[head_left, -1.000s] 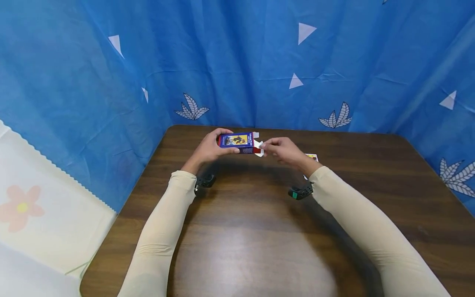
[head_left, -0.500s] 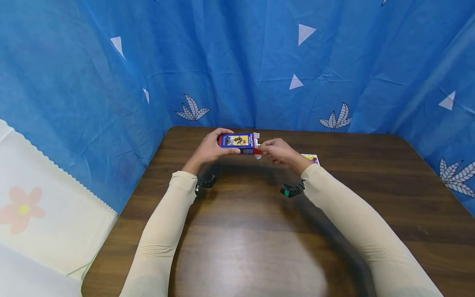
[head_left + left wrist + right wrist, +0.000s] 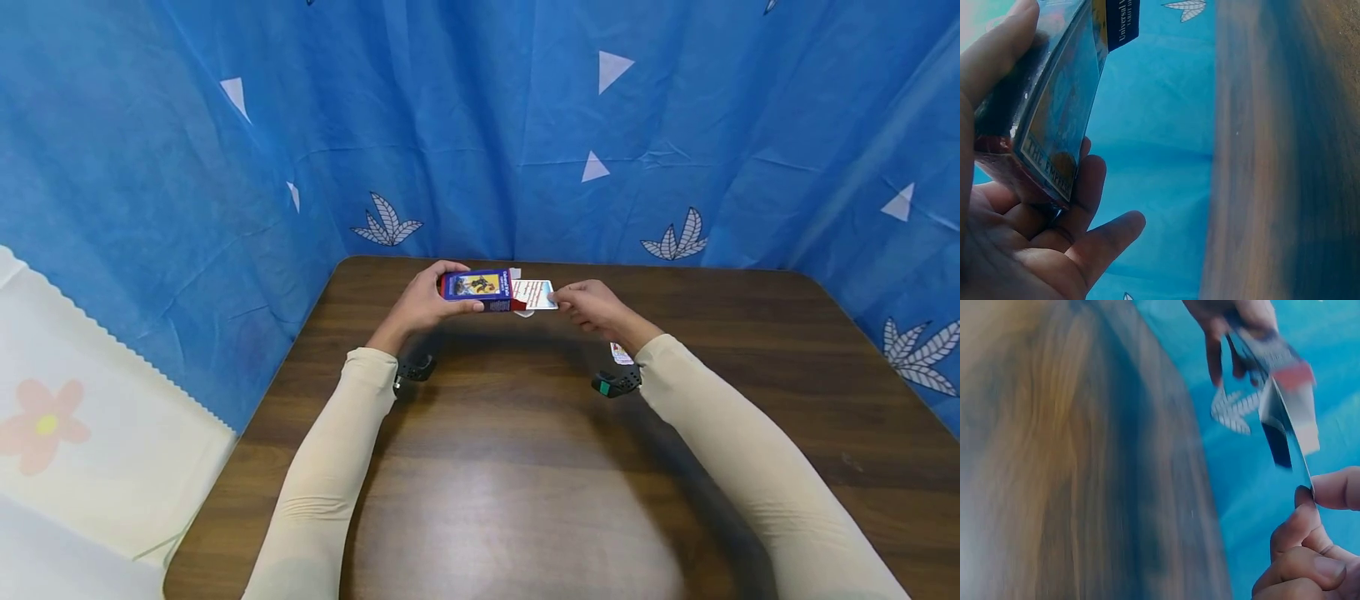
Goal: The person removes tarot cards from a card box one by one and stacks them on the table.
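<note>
My left hand [image 3: 429,298] grips a blue and red tarot card box [image 3: 477,286] by its left end, thumb along the near side, fingers behind. In the left wrist view the box [image 3: 1063,106] is tilted and shows a picture panel. Its right end is open, with flaps sticking out. From that end a white card with red writing [image 3: 533,294] sticks out partway; the rest is hidden inside. My right hand [image 3: 592,305] pinches the card's outer edge between thumb and forefinger. The right wrist view shows the card edge-on [image 3: 1295,434] between the box mouth and my fingertips.
A few printed cards [image 3: 621,354] lie on the brown wooden table [image 3: 480,467] beside my right wrist, partly covered by it. A blue curtain [image 3: 465,125] hangs behind the table's far edge. A pale cloth [image 3: 112,400] hangs at the left.
My right hand first dips to the box's open end, then moves right with the card, which now shows well outside the box. The left hand and box stay almost still.
</note>
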The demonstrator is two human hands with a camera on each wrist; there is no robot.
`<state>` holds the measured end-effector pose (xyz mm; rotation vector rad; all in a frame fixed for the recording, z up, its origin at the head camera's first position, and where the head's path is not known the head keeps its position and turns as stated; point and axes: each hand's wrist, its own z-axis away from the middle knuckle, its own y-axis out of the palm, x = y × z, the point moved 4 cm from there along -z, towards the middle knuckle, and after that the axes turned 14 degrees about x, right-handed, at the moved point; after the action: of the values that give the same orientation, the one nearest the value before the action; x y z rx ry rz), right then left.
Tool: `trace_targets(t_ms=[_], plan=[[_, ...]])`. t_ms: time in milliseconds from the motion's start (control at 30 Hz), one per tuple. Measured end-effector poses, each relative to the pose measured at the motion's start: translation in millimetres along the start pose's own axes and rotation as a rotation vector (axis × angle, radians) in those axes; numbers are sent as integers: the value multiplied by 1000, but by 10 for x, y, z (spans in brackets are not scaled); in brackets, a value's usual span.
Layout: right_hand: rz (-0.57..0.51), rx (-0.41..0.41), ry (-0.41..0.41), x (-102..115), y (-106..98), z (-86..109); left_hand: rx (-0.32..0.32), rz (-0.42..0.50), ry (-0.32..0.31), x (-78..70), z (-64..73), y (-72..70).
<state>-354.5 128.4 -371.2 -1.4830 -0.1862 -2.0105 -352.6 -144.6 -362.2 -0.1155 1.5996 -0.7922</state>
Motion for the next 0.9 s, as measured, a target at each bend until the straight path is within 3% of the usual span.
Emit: trace_targets(t_ms=[267,467,667,900], plan=[[-20,-41,-65,-174,-310,63,-6,7,0,22,4,-14],[-41,-173,-27,-327,-681,105,-3,15,11,33,-6,-31],[214,-368,86,-583,-1061,164,-3,14,15,46,-14,-25],[367,-405,127,-886,-1179,156,13,37,13,30,-23,-3]])
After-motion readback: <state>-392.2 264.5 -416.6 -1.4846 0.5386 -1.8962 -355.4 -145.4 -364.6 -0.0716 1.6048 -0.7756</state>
